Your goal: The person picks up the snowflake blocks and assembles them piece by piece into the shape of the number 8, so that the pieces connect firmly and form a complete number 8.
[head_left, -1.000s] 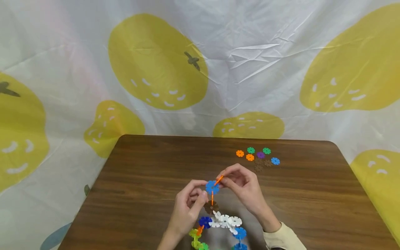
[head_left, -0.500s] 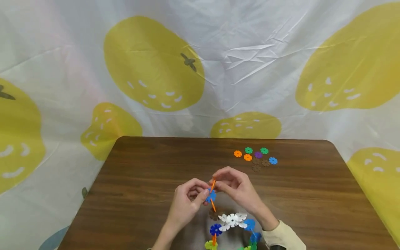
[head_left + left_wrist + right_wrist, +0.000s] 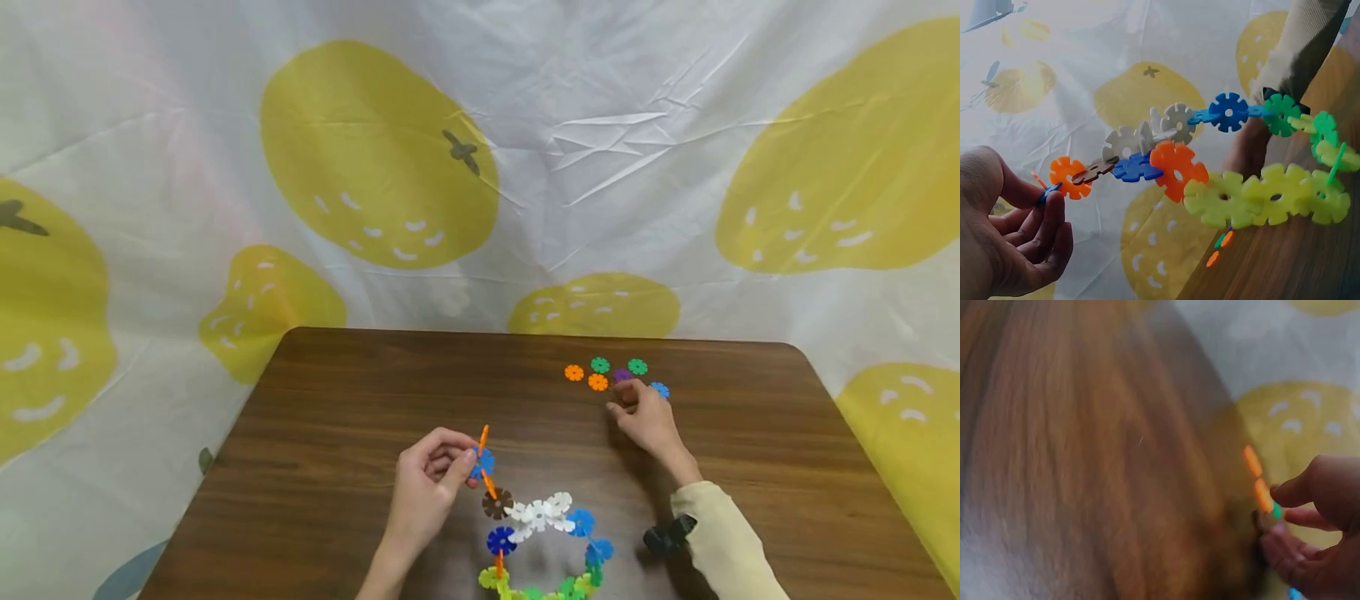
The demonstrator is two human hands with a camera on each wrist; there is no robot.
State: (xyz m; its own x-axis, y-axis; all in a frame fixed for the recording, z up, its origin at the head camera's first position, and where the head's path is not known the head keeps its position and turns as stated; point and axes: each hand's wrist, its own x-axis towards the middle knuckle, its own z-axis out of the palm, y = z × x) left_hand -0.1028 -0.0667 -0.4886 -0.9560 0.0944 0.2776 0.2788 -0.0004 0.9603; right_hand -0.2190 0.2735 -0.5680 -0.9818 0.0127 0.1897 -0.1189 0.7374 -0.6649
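My left hand (image 3: pixel 426 479) pinches a blue notched disc (image 3: pixel 484 464) between thumb and fingers. An upright orange disc (image 3: pixel 483 437) is slotted into its top. Below it, another orange disc (image 3: pixel 1070 177) links to a brown disc (image 3: pixel 496 503). That chain joins a ring of interlocked discs: white discs (image 3: pixel 538 516), a dark blue disc (image 3: pixel 501 541), lighter blue discs (image 3: pixel 599 551), and yellow-green discs (image 3: pixel 1222 199). My right hand (image 3: pixel 651 419) is over the loose discs at the back right, thumb and fingers apart (image 3: pixel 1316 525). It covers the brown discs there.
Around the right hand lie two orange discs (image 3: pixel 597 382), two green discs (image 3: pixel 637 367), a purple disc (image 3: pixel 622 377) and a blue disc (image 3: pixel 660 389). The brown wooden table (image 3: pixel 337 400) ends at a lemon-print curtain (image 3: pixel 420 292).
The right hand has let go of the upright orange disc and moved right and back to the loose discs. The left hand, still pinching the blue disc, has shifted slightly left.
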